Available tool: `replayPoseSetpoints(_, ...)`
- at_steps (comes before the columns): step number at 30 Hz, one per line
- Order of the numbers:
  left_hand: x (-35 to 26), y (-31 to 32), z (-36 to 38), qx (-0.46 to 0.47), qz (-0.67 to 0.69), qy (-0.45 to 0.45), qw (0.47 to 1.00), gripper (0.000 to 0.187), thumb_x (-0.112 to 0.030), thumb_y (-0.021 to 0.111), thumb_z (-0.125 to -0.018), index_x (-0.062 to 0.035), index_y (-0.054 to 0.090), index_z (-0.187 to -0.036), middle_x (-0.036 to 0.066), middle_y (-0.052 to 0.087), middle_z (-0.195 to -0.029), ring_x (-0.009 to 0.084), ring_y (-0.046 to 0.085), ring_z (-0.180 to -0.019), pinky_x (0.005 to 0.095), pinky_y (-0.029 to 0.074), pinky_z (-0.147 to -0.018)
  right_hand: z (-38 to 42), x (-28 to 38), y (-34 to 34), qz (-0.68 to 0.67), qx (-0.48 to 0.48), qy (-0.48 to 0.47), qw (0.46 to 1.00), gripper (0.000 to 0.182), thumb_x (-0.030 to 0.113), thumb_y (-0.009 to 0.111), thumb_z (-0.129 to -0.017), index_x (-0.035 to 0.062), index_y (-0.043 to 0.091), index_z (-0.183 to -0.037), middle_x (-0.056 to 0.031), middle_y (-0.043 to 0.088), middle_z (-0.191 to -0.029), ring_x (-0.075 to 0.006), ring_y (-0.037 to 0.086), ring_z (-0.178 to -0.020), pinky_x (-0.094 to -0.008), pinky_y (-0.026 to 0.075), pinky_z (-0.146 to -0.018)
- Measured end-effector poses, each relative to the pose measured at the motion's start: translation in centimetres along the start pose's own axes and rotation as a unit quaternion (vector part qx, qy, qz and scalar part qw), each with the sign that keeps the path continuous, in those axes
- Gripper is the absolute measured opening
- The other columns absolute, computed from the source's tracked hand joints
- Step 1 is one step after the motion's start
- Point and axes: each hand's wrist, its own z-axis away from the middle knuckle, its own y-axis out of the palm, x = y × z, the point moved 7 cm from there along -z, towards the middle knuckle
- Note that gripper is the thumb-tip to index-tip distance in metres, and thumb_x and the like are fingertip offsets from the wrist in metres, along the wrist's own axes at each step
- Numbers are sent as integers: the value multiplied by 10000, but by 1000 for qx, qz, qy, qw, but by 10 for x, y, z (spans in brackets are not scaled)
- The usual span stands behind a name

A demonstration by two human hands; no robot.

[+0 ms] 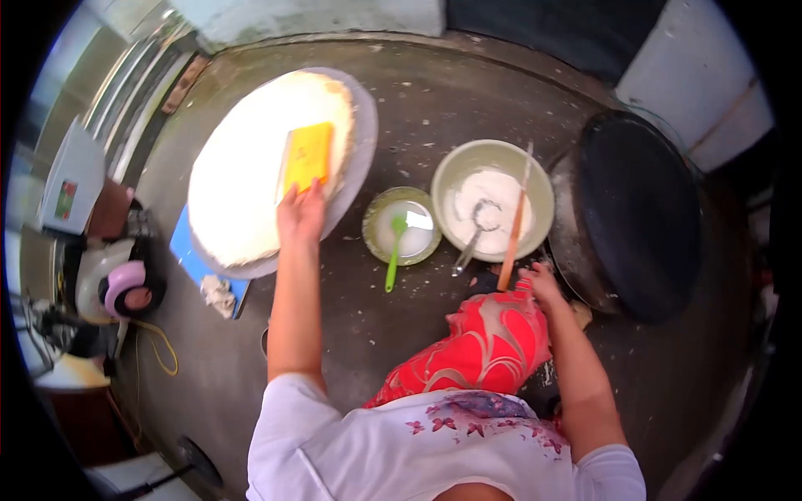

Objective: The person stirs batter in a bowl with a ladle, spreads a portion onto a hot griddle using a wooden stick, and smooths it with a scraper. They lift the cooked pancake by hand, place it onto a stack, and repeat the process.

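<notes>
My left hand [302, 209] is closed on the lower edge of a flat orange-yellow scraper [308, 156]. The scraper lies over a large, round, pale slab [242, 167], overexposed so its surface detail is lost. Under the slab is a wider round grey board [364, 134]. My right hand [543, 285] rests at the knee of my red patterned trousers [476, 342], fingers loosely apart and partly hard to make out. Close to it, a brown stick [515, 221] leans across a pale green bowl [443, 179] of white powder or batter, with a metal whisk [478, 234] inside.
A smaller bowl [368, 225] of whitish liquid holds a green spoon [395, 255]. To the right stands a big dark round pan or lid [639, 217]. On the left are a blue board [185, 242], a crumpled cloth [218, 296] and a pink-and-white appliance [125, 288] with a yellow cord.
</notes>
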Motion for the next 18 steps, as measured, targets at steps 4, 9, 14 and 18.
replayPoseSetpoints(4,35,-6,65,-74,-244,71,964,347,-107,442,-866,65,388,-1163,152,490,-1118,232,517,-975,306,457,-798,5,-4,37,-134,12,70,988,1098,355,744,-655,45,-36,-1362,-286,290,-1301,-325,405,-1145,-392,408,-885)
replayPoseSetpoints(9,90,-55,87,-66,-353,-36,932,325,-101,494,-817,26,469,-1116,92,538,-1047,194,548,-897,280,465,-731,-5,-7,59,-331,83,52,939,554,231,615,-796,-2,340,-1218,-115,564,-849,-185,578,-673,-302,488,-581)
replayPoseSetpoints(14,123,-91,91,-83,-426,-84,897,324,-94,484,-814,27,461,-1114,106,527,-1051,185,547,-852,288,448,-707,23,40,-25,-74,-136,-110,982,118,117,467,-842,18,526,-869,-73,556,-646,-175,530,-587,-324,429,-534)
replayPoseSetpoints(18,141,-105,93,-91,-449,-99,883,262,-57,463,-811,17,486,-1062,99,538,-1010,183,558,-822,285,446,-693,79,63,-144,30,-357,-256,898,339,148,448,-873,112,451,-1210,-143,619,-829,-278,593,-665,-368,468,-667)
